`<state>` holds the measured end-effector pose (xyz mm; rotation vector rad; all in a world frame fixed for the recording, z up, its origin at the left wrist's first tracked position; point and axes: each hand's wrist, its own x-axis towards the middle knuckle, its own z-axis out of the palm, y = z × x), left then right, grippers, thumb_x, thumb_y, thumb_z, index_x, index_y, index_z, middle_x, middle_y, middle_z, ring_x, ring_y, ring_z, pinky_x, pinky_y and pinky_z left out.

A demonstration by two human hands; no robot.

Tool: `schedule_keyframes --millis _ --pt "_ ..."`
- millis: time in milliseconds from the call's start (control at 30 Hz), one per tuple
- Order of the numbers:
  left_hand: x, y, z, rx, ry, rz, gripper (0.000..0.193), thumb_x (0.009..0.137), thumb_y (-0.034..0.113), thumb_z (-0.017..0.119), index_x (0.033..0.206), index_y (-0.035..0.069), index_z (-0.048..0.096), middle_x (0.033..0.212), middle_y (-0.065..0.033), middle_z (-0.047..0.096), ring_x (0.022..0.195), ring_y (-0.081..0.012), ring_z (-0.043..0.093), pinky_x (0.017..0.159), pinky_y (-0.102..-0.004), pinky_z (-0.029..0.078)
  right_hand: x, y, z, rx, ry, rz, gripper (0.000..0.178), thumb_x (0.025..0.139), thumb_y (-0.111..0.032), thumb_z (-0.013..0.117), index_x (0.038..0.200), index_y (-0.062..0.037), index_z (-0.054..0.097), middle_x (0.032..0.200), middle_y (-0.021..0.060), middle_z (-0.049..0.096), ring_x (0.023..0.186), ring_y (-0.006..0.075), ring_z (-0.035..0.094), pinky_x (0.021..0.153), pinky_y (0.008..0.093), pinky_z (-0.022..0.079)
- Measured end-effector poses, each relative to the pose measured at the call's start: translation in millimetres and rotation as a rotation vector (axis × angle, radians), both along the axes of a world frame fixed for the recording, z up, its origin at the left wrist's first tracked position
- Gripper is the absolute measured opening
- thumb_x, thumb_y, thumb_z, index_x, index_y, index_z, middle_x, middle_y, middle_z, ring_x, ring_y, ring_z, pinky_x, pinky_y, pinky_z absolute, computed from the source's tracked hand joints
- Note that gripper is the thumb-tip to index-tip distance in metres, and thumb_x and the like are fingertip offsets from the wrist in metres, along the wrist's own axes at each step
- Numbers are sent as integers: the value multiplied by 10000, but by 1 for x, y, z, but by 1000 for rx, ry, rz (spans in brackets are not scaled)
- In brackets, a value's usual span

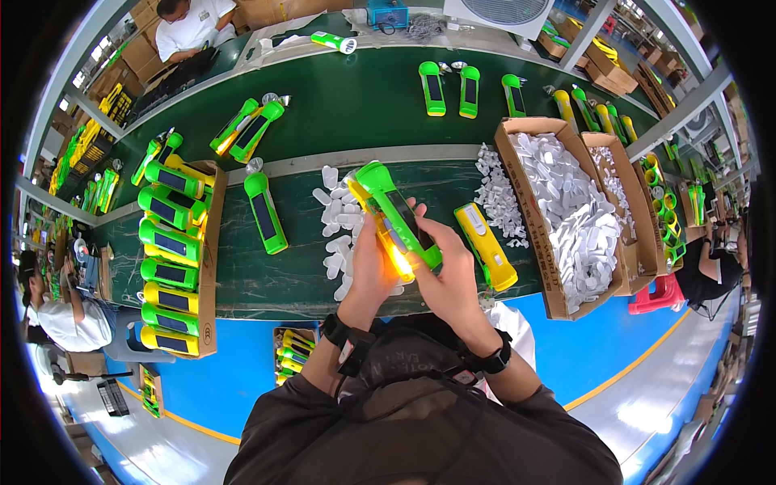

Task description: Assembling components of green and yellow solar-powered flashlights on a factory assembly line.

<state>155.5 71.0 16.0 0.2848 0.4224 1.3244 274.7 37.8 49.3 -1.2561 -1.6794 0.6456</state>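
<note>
Both my hands grip a green and yellow flashlight (386,192) with a dark solar panel, tilted over the near bench. An orange-yellow glow shines along its side. My left hand (368,271) wraps its left side, and my right hand (451,279) closes around the lower right end. Under and beside my left hand lie loose white oval plastic pieces (331,210). A yellow flashlight (489,250) rests just right of my right hand. Farther left lies a green flashlight (265,212), panel up, with its silver reflector (255,165) at its head.
At left, a cardboard box (212,275) bears stacked flashlights. On the right, another cardboard box (517,174) is heaped with white pieces, beside a pile of small white parts (495,190). Flashlights with exposed reflectors lie on the green conveyor belt (356,97). A person (194,28) sits across it.
</note>
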Motion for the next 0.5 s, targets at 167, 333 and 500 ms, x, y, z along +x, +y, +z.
schedule_keyframes --millis 167,333,500 --pt "2 4 -7 110 180 86 441 1038 326 259 1366 51 365 1314 -150 505 1225 -271 495 1049 -416 390 -1 7 -18 -4 251 -103 470 738 88 623 1196 15 548 1165 192 604 1076 322 595 927 361 450" --pt "4 4 1 124 129 133 384 1034 305 334 1330 65 384 1224 -91 544 1103 -200 561 945 -367 465 4 18 -17 -7 263 -61 454 777 111 570 1222 33 523 1216 184 578 1133 284 566 983 340 415" --pt "9 9 -1 217 161 146 460 1039 329 272 1408 57 311 1354 -154 465 1271 -260 450 1068 -392 367 6 18 -13 -384 779 96 398 861 63 514 1257 69 478 1251 153 550 1169 227 521 1006 326 389"
